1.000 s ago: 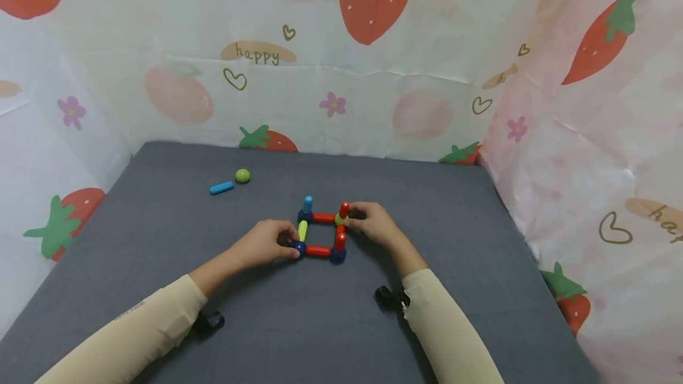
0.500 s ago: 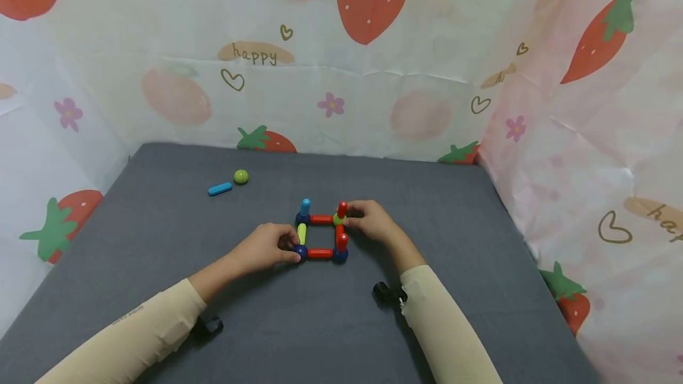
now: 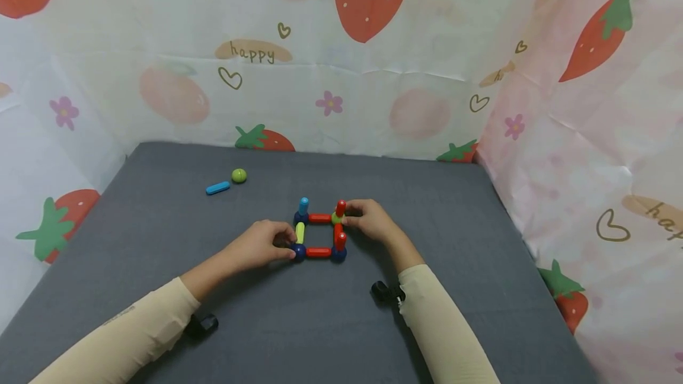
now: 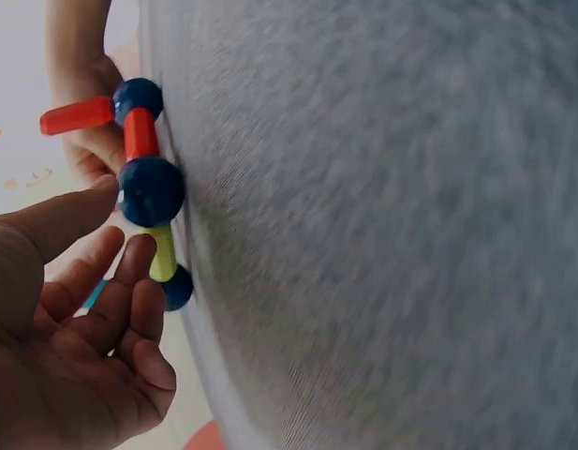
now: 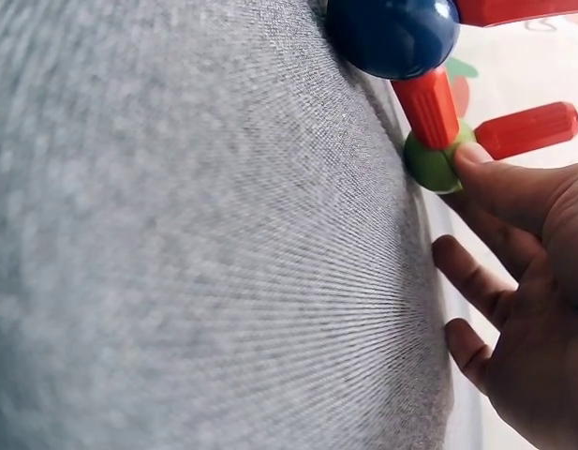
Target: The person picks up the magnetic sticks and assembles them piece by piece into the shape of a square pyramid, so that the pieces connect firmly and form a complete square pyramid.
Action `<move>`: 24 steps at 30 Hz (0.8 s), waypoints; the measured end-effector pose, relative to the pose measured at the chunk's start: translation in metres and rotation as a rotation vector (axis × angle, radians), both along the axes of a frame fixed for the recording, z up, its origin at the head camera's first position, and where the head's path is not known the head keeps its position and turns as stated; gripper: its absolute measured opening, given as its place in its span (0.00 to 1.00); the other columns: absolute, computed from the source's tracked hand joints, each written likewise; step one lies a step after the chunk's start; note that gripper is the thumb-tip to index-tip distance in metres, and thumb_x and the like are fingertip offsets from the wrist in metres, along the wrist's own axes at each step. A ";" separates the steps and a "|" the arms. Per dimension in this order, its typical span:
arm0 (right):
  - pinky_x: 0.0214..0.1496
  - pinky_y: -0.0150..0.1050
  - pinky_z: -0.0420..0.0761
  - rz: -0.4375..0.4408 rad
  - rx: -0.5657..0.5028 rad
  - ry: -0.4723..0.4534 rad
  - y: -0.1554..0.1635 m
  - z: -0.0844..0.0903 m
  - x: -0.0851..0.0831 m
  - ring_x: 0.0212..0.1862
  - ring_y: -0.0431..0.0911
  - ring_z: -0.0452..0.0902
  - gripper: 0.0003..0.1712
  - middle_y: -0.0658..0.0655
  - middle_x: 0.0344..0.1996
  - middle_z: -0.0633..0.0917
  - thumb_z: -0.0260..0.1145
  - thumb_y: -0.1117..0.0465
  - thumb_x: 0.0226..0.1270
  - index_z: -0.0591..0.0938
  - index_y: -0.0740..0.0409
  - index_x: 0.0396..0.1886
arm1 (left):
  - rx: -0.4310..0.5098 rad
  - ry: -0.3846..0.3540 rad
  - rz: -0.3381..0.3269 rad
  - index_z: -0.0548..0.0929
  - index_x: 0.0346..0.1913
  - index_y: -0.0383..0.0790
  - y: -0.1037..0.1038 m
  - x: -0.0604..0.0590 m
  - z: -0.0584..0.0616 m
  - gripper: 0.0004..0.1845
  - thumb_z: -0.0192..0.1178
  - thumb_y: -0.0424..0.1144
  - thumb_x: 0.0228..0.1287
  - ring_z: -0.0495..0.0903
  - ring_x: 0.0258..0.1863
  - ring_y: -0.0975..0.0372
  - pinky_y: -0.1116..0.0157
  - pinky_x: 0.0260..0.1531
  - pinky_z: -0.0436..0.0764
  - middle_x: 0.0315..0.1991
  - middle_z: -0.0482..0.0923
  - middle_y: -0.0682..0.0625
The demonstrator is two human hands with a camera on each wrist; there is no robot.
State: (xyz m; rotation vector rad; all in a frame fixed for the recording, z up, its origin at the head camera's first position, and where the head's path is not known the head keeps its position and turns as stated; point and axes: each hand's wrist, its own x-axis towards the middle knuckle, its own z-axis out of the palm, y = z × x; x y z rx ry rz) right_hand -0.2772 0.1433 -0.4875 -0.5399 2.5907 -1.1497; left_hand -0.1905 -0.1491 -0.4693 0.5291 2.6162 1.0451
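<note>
A square frame of red and yellow rods joined by balls lies on the grey mat. A blue rod and two red rods stand upright on its corners. My left hand rests at the near-left corner. Its thumb touches the dark blue ball and a fingertip lies against the yellow rod. My right hand is at the far-right corner, one fingertip pressing the green ball below a red rod. Its other fingers are spread, touching nothing.
A loose light-blue rod and a green ball lie at the mat's far left. Strawberry-print sheets wall in the back and both sides. Small black wrist-camera mounts sit under both sleeves.
</note>
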 end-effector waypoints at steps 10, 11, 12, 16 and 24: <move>0.70 0.52 0.72 -0.018 -0.016 -0.012 -0.001 0.000 0.000 0.63 0.53 0.78 0.18 0.56 0.56 0.86 0.72 0.60 0.69 0.87 0.55 0.57 | -0.027 0.097 -0.032 0.86 0.51 0.45 -0.022 -0.001 0.016 0.14 0.72 0.44 0.65 0.77 0.48 0.59 0.57 0.50 0.79 0.47 0.84 0.56; 0.70 0.52 0.72 -0.019 -0.017 -0.013 -0.001 0.000 0.000 0.63 0.53 0.78 0.18 0.56 0.56 0.86 0.72 0.60 0.69 0.87 0.55 0.57 | -0.029 0.102 -0.029 0.86 0.52 0.45 -0.024 -0.001 0.018 0.15 0.72 0.44 0.65 0.77 0.49 0.59 0.56 0.51 0.78 0.47 0.84 0.56; 0.70 0.52 0.72 -0.020 -0.019 -0.014 -0.001 0.000 0.001 0.63 0.53 0.78 0.18 0.56 0.56 0.86 0.72 0.60 0.69 0.87 0.55 0.57 | -0.029 0.106 -0.024 0.86 0.52 0.45 -0.027 -0.002 0.019 0.15 0.71 0.44 0.66 0.76 0.49 0.58 0.56 0.51 0.78 0.47 0.84 0.56; 0.70 0.52 0.72 -0.017 -0.017 -0.009 -0.001 0.000 0.001 0.63 0.53 0.78 0.18 0.56 0.56 0.87 0.72 0.60 0.69 0.87 0.55 0.57 | -0.026 0.133 0.005 0.86 0.52 0.45 -0.039 -0.003 0.023 0.14 0.71 0.43 0.66 0.76 0.51 0.57 0.54 0.52 0.77 0.48 0.84 0.55; 0.69 0.53 0.72 -0.016 -0.021 -0.014 -0.001 -0.001 0.001 0.63 0.53 0.78 0.18 0.57 0.56 0.86 0.72 0.59 0.69 0.87 0.55 0.56 | -0.019 0.189 0.068 0.86 0.52 0.42 -0.063 -0.008 0.027 0.14 0.70 0.43 0.67 0.76 0.53 0.54 0.48 0.56 0.75 0.51 0.84 0.50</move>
